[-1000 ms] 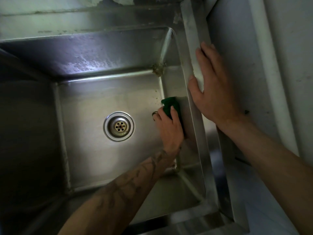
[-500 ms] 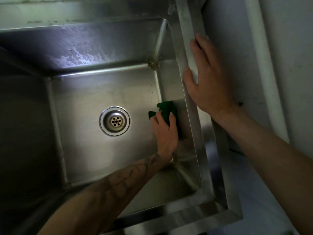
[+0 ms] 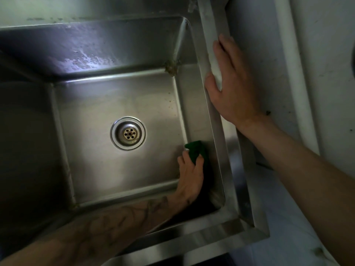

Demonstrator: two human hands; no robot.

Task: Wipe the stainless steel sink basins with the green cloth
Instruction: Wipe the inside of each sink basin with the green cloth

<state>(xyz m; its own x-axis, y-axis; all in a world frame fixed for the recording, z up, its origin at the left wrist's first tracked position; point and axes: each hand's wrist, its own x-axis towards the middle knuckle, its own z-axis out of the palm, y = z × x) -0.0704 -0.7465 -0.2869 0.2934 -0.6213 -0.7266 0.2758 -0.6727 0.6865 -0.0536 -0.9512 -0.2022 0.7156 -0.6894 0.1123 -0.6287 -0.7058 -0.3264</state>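
From over the person's shoulder, looking down into the stainless steel sink basin (image 3: pixel 199 116), I see the left hand (image 3: pixel 190 177) reaching in. Its fingers are curled over the green cloth (image 3: pixel 196 149) and press it where the right wall meets the floor, right of the drain (image 3: pixel 128 133). The right hand (image 3: pixel 232 83) lies flat with straight fingers on the sink rim (image 3: pixel 222 150), holding nothing, apparently bracing the body.

To do this pass well, I'd say keep the cloth bunched under the fingers and pushed firmly into the seam. Run overlapping strokes the whole length of the wall, then work across the floor toward the drain. The brown crust in the far right corner (image 3: pixel 170 68) looks stubborn and probably wants a harder scrub. The far wall shows dull streaks too.

Against half a second ago, the cloth has slid along the right wall toward the near corner, from level with the drain's far side to just past its near edge. The right hand has kept its place on the rim.
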